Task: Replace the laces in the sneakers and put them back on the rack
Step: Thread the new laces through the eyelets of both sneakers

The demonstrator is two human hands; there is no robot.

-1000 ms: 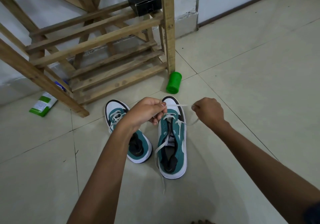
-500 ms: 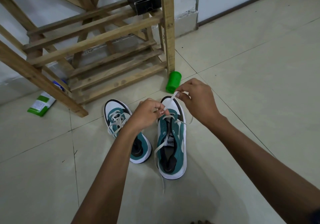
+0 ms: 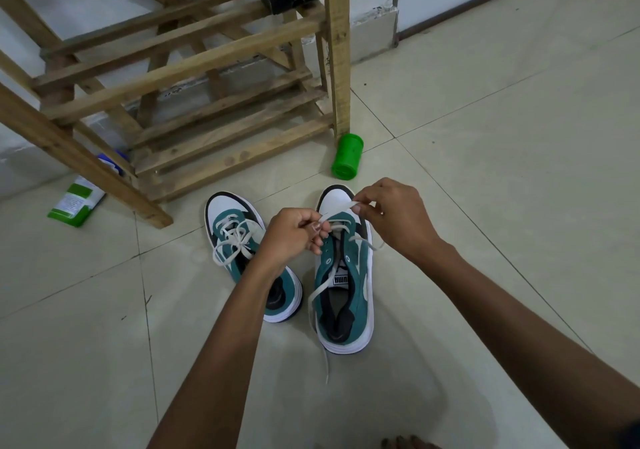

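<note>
Two teal-and-white sneakers on the floor, centre frame: right sneaker (image 3: 346,282) half-laced, left sneaker (image 3: 242,240) laced and tied. Lace (image 3: 337,208) stretched above the right toe, pinched between left hand (image 3: 294,237) and right hand (image 3: 398,220). Upper left, wooden rack (image 3: 194,67); beside its post, green cup (image 3: 347,157) lying down.

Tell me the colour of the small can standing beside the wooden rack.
The can is bright green, seen in the head view.
</note>
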